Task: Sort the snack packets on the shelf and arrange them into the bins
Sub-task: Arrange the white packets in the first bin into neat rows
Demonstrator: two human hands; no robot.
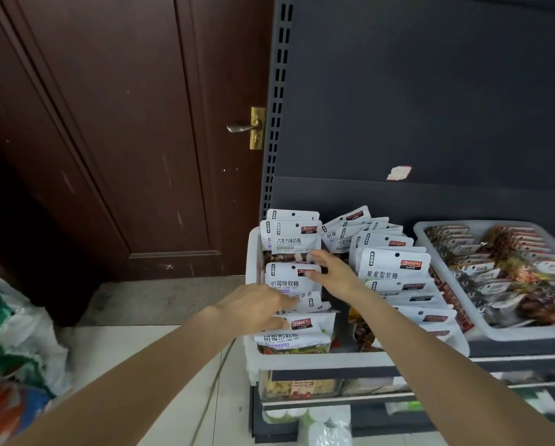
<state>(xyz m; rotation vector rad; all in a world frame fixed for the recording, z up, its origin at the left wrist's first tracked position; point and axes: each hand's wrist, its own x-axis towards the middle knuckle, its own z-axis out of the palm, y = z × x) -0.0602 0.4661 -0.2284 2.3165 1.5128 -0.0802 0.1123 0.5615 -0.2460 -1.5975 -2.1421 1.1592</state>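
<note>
In the lower middle of the frame the white snack packets (293, 281) stand in rows inside the left white bin (252, 268). Our left hand (256, 309) rests flat on them with straight fingers, and our right hand (334, 272), fingers spread, touches the row behind. We judge the straightening step is running; next we must grip one misplaced packet. At right sits a second bin (527, 334).

White snack packets (290, 241) with black lettering and small red logo patches fill a white bin (301, 357). A second white bin (437, 272) holds brown and red packets with white labels. Behind stands a dark grey shelf panel (430, 91); beside it, a dark reddish-brown door (108, 123) with a brass handle plate (257, 128).
</note>
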